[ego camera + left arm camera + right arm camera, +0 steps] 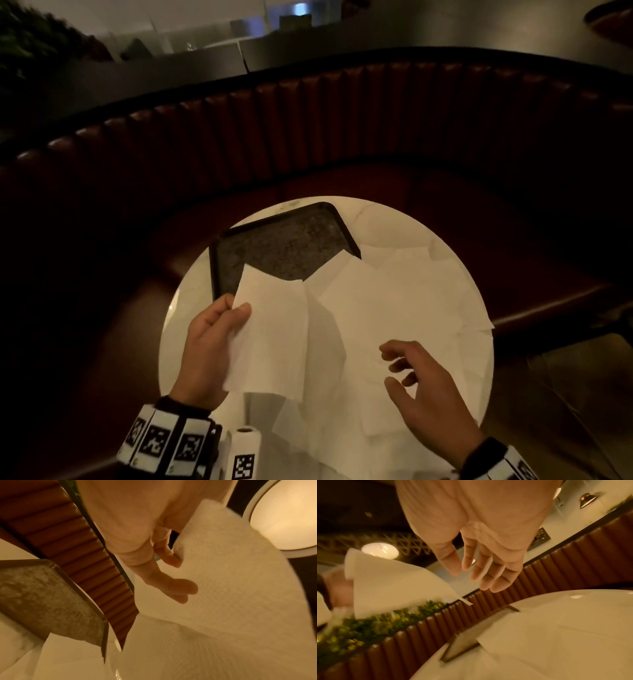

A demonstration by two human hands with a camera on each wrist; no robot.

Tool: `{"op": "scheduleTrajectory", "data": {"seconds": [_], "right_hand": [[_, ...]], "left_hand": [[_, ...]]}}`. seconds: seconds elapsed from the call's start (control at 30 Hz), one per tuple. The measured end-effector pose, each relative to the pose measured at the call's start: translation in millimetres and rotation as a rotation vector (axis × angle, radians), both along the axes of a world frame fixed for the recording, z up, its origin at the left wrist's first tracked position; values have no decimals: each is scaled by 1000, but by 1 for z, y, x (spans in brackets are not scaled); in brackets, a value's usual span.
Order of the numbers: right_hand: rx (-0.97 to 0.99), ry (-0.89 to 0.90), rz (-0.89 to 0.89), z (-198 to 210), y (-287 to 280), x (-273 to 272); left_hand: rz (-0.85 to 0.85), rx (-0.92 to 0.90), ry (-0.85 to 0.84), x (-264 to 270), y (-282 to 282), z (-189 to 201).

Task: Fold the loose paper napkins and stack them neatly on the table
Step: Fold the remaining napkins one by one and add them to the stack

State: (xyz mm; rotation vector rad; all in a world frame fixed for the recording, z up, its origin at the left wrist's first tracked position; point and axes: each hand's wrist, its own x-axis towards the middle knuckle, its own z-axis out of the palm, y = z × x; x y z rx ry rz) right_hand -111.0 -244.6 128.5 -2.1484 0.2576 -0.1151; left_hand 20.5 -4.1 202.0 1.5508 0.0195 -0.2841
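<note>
The left hand point(209, 346) has its grip pinched on one paper napkin point(270, 335), lifted above the round table point(455, 274). The right hand point(428, 390) hovers loose-fingered, holding nothing. Loose napkins point(394, 308) overlap, edges indistinct in the dim light, hiding the tray's point(284, 240) near corner.

Two bare hands, each wrist wrapped in a marker band.

The left hand point(209, 346) and right hand point(428, 394) wear no gloves or rings. The left wrist carries a dark cuff under a band of white blocks point(164, 442), each printed with a black square-code marker; a white cylinder point(244, 452) with the same kind of marker stands beside it. The right wrist shows a dark strap point(483, 455) and a similar white marked block at the frame's edge.
</note>
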Motion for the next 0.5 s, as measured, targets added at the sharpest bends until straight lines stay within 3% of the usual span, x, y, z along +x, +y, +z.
{"op": "scheduleTrajectory", "data": {"seconds": [0.13,0.23,0.33,0.43,0.5], "right_hand": [[142,-158,136,47,33,4],[112,-143,262,64,65,12],[74,-273,198,60,85,30],[295,-363,46,61,86,40],[502,-278,-20,67,78,39]], "left_hand": [[129,-93,5,-15,6,13],[241,-141,-16,-34,-12,26],[188,-148,-46,-52,-35,39],[70,-221,-61,-56,-43,50],[58,-176,-162,-51,-32,47]]}}
